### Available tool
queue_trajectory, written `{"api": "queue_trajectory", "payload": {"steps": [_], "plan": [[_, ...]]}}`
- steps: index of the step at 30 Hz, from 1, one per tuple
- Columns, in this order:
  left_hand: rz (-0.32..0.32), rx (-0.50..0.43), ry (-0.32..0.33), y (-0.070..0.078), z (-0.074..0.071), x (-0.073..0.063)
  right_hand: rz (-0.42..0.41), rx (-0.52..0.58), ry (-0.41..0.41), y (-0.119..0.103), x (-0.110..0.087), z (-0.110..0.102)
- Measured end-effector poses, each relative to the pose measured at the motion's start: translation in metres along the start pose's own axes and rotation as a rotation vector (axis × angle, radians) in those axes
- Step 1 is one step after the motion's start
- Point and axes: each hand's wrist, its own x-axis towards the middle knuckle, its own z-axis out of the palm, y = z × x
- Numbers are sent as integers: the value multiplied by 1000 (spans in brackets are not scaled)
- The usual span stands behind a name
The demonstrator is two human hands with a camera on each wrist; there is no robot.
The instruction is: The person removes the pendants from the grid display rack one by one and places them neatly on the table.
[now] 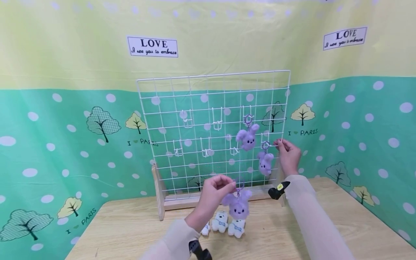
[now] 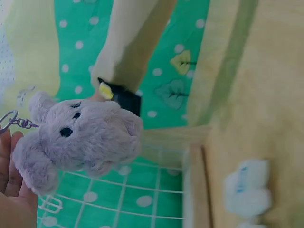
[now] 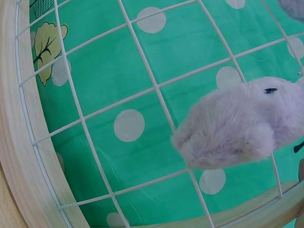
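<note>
Purple plush keychain hangs in the air before the wire grid; left hand pinches it by the ring, fingertips together, presumably so body dangles free; fur fluffy, ears floppy, eyes dark; right hand pinches grid's right edge, probably steadying it; two similar plushes hang there.

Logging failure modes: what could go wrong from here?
1. The left grip pinches the purple plush near its chain, so it might slip.
2. That plush seems to hang above the white plush toys; dropped, it could knock them.
3. The right grip is at the edge of the white grid; a tug might dislodge hung plushes.
</note>
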Motion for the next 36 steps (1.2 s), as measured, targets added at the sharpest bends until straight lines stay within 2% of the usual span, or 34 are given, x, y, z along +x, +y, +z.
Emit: {"api": "queue_trajectory", "payload": {"steps": [6, 9, 13, 18, 20, 23, 25, 28, 33, 36], "plan": [[-44, -47, -48, -12, -7, -30, -9, 11, -6, 3, 1, -1], [-63, -53, -92, -17, -11, -45, -16, 10, -4, 4, 2, -1], [-89, -72, -185, -25, -15, -66, -24, 8, -4, 5, 2, -1], [-45, -149, -343, -35, -18, -88, -19, 21, -3, 2, 2, 0], [-74, -173, -377, -39, -18, -95, -10, 21, -7, 1, 1, -1], [-185, -181, -368, -43, -16, -104, -1, 23, -7, 0, 1, -1], [-253, -166, -350, -47, -16, -107, -3, 20, -5, -1, 1, -1], [-275, -155, -336, -54, -17, -107, -18, 20, 0, -2, 0, 0], [-238, -159, -342, -68, -21, -96, -14, 18, -4, -3, -1, -2], [-205, -125, -330, -74, -21, -89, -2, 12, -10, -4, -2, -2]]}}
